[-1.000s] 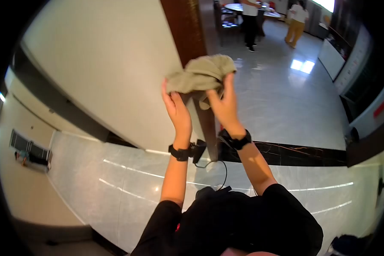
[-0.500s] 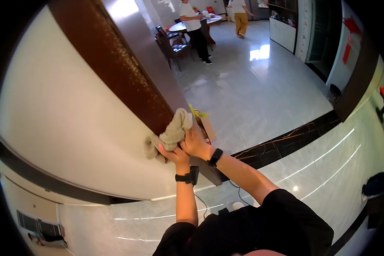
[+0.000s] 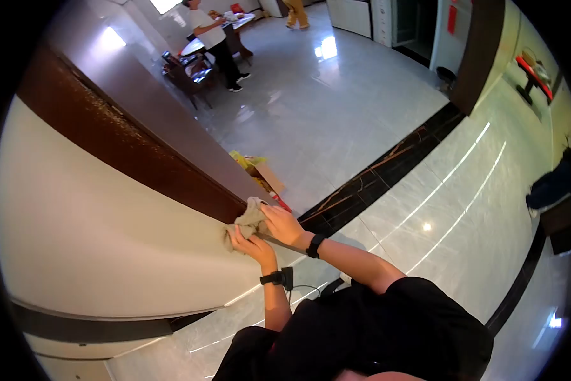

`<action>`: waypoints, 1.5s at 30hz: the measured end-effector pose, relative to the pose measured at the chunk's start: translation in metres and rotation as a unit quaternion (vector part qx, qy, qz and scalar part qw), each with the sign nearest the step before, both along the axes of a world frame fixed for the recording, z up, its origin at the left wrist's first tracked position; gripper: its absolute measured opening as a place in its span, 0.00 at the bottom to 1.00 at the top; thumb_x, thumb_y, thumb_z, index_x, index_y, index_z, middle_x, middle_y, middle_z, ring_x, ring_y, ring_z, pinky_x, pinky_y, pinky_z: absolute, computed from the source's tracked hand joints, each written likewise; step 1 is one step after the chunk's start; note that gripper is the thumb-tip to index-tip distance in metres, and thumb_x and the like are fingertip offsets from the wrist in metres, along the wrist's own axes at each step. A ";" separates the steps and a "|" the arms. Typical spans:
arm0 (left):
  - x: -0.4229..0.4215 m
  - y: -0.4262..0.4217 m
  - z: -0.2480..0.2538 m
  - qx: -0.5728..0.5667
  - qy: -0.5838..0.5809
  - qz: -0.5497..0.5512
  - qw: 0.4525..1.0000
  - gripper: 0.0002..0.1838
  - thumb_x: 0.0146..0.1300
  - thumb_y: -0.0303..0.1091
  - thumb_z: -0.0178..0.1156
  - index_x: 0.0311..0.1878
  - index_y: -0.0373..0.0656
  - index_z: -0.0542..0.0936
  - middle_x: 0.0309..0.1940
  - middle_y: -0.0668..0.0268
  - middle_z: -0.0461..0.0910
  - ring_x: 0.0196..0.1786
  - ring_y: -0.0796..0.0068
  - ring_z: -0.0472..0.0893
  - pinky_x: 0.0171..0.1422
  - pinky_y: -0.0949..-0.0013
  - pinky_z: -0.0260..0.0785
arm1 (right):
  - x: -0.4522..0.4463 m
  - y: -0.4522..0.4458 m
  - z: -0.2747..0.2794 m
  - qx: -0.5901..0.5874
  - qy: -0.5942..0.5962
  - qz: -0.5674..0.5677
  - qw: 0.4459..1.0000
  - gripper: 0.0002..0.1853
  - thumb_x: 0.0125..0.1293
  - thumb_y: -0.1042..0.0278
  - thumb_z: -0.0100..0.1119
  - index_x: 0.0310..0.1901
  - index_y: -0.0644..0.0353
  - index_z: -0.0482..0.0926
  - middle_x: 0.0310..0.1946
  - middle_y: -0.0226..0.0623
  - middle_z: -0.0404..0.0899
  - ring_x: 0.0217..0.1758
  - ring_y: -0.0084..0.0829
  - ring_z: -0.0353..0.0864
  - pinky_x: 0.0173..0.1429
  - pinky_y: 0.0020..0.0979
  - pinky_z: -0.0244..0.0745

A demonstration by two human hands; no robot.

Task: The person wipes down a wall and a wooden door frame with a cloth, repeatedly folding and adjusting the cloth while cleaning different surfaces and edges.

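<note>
The cloth (image 3: 250, 218) has moved down the brown trim (image 3: 139, 157), so contact is lower, mid-picture. Left hand (image 3: 257, 249) and right hand (image 3: 285, 225) both stay clamped on it.

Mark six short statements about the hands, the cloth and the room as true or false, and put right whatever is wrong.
1. The left hand and right hand both hold the cloth. True.
2. The cloth lies on the floor. False: it is in the hands, at the brown frame.
3. Only the right wrist wears a black band. False: there is one on the left wrist and one on the right wrist.
4. A cardboard box shows beyond the brown frame. True.
5. The standing person in dark trousers wears a red top. False: that person wears a white top.
6. A dark, veined strip crosses the pale floor. True.
</note>
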State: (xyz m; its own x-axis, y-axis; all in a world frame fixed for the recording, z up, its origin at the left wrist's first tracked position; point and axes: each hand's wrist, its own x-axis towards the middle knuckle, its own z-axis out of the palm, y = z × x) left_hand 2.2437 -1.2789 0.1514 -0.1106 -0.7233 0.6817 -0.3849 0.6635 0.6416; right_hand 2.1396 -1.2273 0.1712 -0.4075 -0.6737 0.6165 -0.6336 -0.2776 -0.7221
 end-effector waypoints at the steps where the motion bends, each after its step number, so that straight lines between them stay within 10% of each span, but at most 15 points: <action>1: -0.001 -0.002 0.012 -0.017 0.016 0.010 1.000 0.24 0.63 0.24 0.41 0.64 0.33 0.63 0.65 0.47 0.57 0.67 0.48 0.58 0.71 0.52 0.47 | -0.002 0.004 0.009 -0.007 -0.002 0.008 1.000 0.21 0.58 0.77 0.53 0.54 0.68 0.69 0.42 0.49 0.75 0.48 0.49 0.72 0.52 0.39 0.69; 13: 0.028 -0.037 0.173 -0.385 0.099 -0.006 0.918 0.20 0.67 0.22 0.43 0.62 0.35 0.68 0.63 0.42 0.62 0.64 0.42 0.66 0.66 0.51 0.60 | 0.009 0.023 0.165 -0.120 0.091 0.016 0.988 0.35 0.56 0.69 0.59 0.63 0.70 0.57 0.56 0.56 0.66 0.58 0.54 0.66 0.60 0.43 0.63; 16: 0.028 -0.044 0.182 -0.322 0.148 -0.023 0.935 0.20 0.67 0.24 0.43 0.62 0.35 0.67 0.63 0.42 0.62 0.66 0.42 0.63 0.68 0.51 0.58 | 0.014 0.005 0.177 -0.174 0.145 0.000 0.974 0.37 0.56 0.68 0.60 0.64 0.70 0.54 0.58 0.56 0.64 0.59 0.55 0.65 0.62 0.45 0.61; 29: 0.000 -0.066 -0.031 -0.219 0.045 0.009 0.975 0.26 0.61 0.17 0.46 0.64 0.42 0.63 0.61 0.50 0.52 0.60 0.50 0.60 0.64 0.51 0.60 | 0.018 -0.021 0.013 -0.053 0.066 -0.122 0.989 0.23 0.57 0.74 0.53 0.57 0.60 0.69 0.37 0.47 0.78 0.36 0.47 0.79 0.36 0.40 0.76; 37: 0.039 0.040 -0.159 0.237 -0.044 -0.169 0.956 0.13 0.64 0.26 0.51 0.51 0.35 0.75 0.47 0.56 0.66 0.46 0.62 0.69 0.54 0.61 0.64 | -0.001 0.134 -0.046 0.336 -0.042 0.024 0.941 0.23 0.60 0.50 0.56 0.55 0.49 0.74 0.28 0.41 0.80 0.30 0.43 0.80 0.30 0.39 0.73; 45: -0.112 0.143 -0.059 0.247 -0.240 -0.459 0.819 0.11 0.65 0.31 0.53 0.45 0.37 0.79 0.38 0.52 0.80 0.41 0.55 0.81 0.44 0.65 0.72 | -0.104 0.359 -0.083 0.316 -0.185 -0.162 0.917 0.28 0.53 0.44 0.64 0.49 0.58 0.77 0.39 0.47 0.80 0.44 0.47 0.79 0.46 0.39 0.74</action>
State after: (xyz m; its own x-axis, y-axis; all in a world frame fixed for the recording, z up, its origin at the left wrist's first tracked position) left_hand 2.1318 -1.1354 0.0925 -0.9320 -0.3591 0.0486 -0.1562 0.5192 0.8403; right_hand 2.0354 -0.8679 0.0885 -0.7509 -0.6561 -0.0751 -0.2892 0.4290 -0.8558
